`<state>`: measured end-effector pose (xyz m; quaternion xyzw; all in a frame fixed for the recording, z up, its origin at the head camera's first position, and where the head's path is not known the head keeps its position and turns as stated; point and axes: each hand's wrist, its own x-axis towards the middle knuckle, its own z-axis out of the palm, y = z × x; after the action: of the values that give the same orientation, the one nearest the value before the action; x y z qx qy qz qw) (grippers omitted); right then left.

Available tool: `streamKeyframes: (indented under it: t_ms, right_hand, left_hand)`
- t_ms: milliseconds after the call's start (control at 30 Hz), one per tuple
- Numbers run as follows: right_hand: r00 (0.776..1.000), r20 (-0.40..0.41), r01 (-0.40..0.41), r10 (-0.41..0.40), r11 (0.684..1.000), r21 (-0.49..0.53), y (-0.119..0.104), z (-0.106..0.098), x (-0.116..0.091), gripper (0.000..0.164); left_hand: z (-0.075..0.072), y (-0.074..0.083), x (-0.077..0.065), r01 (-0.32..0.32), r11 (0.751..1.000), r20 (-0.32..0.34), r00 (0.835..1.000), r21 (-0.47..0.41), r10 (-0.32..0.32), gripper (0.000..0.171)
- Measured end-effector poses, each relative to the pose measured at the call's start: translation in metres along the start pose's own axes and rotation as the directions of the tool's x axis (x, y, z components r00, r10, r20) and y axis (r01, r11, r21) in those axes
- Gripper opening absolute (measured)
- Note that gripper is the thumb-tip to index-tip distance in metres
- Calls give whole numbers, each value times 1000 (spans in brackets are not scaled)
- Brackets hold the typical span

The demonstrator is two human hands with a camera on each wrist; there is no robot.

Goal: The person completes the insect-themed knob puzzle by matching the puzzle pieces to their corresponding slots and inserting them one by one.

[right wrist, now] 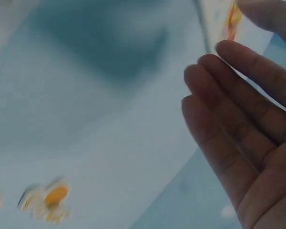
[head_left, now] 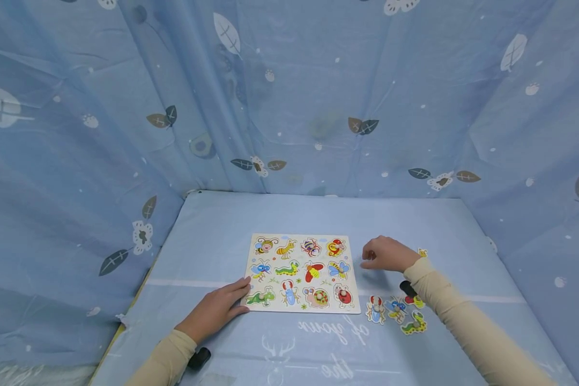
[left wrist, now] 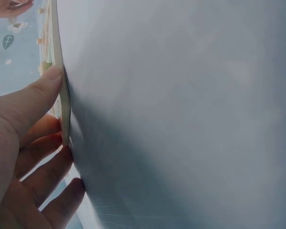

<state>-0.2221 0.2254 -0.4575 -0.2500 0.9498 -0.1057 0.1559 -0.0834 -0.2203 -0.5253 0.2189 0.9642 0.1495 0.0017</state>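
A wooden insect puzzle board (head_left: 296, 273) with colourful bugs lies flat on the blue tablecloth. My left hand (head_left: 217, 306) rests at its lower left corner, fingers extended; in the left wrist view the thumb (left wrist: 50, 83) touches the board's edge. My right hand (head_left: 388, 253) hovers just right of the board, fingers loosely bent. The right wrist view shows nothing held between its thumb and fingers (right wrist: 229, 105). Loose knobbed pieces lie below that hand: a stag beetle (head_left: 376, 310), a blue mosquito (head_left: 396, 309) and a green caterpillar (head_left: 414, 324). The right forearm partly covers a red piece (head_left: 416, 302).
Another loose yellow piece (head_left: 422, 252) shows behind the right wrist. Blue patterned curtains (head_left: 318, 96) surround the table on the back and sides. Each wrist wears a small black device (head_left: 199, 358). White lettering (head_left: 335, 328) is printed on the cloth in front of the board.
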Motion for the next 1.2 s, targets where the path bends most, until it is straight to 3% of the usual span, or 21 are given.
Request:
streamKeyframes:
  t_ms: [267, 467, 867, 1200]
  right_hand:
    - [975, 19, -222, 221, 974, 50, 73, -14, -22, 19]
    - [962, -20, -271, 273, 960, 73, 105, -19, -36, 19]
    - [931, 100, -362, 351, 921, 144, 129, -13, -35, 4]
    - [931, 62, -366, 361, 918, 150, 130, -3, -33, 4]
  left_hand:
    - [-1, -1, 0, 7, 1000, 18, 1000, -4, -7, 62]
    - [-1, -1, 0, -3, 1000, 4, 1000, -9, 3, 61]
    - [-2, 1, -2, 40, 999, 30, 999, -25, -39, 61]
    - [-1, 1, 0, 39, 999, 40, 998, -9, -39, 62]
